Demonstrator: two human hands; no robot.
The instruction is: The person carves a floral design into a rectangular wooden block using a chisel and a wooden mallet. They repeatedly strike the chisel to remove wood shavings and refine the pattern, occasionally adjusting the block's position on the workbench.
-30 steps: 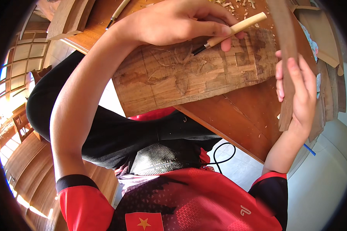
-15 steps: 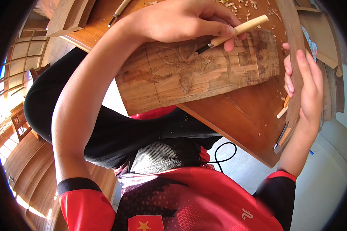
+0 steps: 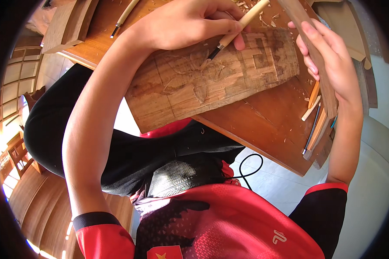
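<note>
A wooden-handled carving chisel [image 3: 247, 18] is pinched in the fingers of my left hand [image 3: 181, 26]. Its dark blade slants down to the left, and the tip meets the carved lines on a thick wooden board [image 3: 160, 101]. Leaf-like shapes and squared grooves are cut into that board, which lies tilted over the table's near edge. At the right, my right hand [image 3: 335, 60] is closed around a long, flat wooden bar [image 3: 330, 103], held above the table and apart from the chisel. The bar's upper end runs out of view.
Another chisel [image 3: 124, 18] lies on the brown table [image 3: 255, 129] at upper left, beside wooden pieces [image 3: 71, 26]. Several slim tools, including an orange-handled one [image 3: 314, 94], lie near the right edge. Wood shavings [image 3: 263, 19] are scattered at the back. A black cord [image 3: 250, 156] loops below the table edge.
The wooden bar has come up with my right hand; its lower end has risen off the slim tools, and its upper part leans further left. The chisel still meets the board, slanting slightly more steeply.
</note>
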